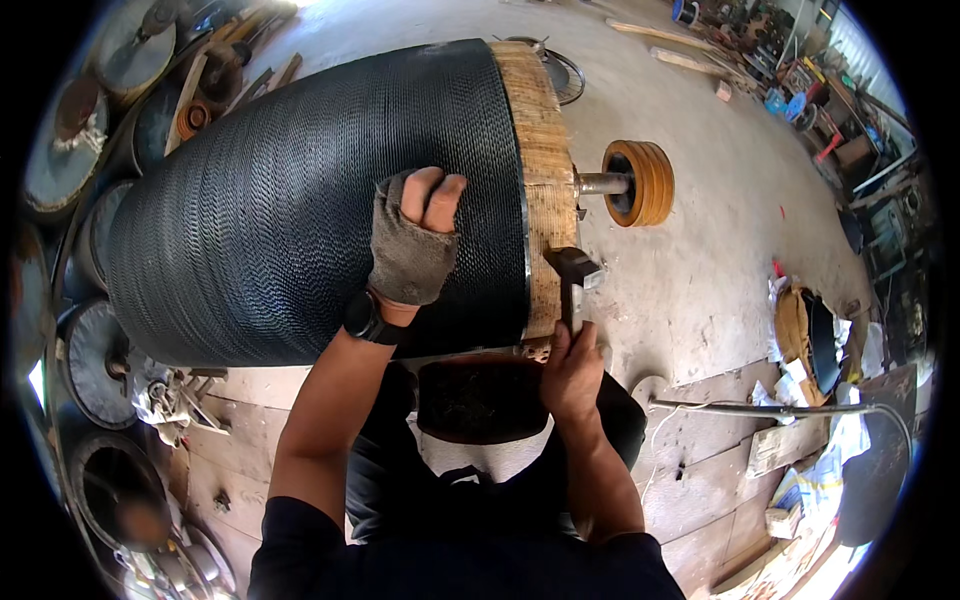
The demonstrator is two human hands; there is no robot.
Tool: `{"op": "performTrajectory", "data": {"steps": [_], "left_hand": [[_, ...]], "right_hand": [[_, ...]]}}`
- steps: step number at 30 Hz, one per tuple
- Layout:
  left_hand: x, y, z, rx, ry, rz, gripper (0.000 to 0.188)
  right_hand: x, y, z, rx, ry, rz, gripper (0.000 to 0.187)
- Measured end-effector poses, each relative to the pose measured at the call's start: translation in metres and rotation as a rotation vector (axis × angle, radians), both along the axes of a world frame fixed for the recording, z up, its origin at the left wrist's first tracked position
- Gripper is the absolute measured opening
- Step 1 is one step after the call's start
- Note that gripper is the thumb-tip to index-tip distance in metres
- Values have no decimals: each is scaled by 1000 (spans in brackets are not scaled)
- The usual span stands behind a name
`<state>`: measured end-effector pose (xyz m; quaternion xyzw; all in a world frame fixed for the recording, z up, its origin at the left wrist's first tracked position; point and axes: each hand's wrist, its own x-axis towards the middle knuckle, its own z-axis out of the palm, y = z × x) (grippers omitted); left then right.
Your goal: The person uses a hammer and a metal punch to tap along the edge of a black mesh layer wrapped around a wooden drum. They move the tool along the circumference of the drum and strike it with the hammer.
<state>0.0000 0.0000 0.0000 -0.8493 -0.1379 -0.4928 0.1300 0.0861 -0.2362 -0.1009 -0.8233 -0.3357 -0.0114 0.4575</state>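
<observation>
Round drums [95,365] stand at nine o'clock; the big black ribbed roller [260,220] lies at ten. Over it, between ten and eleven, is the grey-gloved left hand [415,240], its visible fingers curled together; whether they pinch anything I cannot tell. At three, by the wooden end [545,130], a hammer [573,285]; the right hand [573,378], at four, wraps its fingers round the handle; at two, a brown wheel [655,184]
</observation>
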Motion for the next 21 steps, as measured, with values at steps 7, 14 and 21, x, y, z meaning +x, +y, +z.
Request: {"op": "performTrajectory", "data": {"steps": [7, 14, 21], "left_hand": [[2, -19, 14, -11, -33, -14, 34], [16, -100, -37, -420, -74, -364, 36], [13, -100, -34, -452, 12, -332, 48]], "right_hand": [[4, -19, -1, 119, 93, 27, 23], [1, -21, 13, 125, 194, 60, 25], [1, -28, 11, 83, 146, 59, 25]]}}
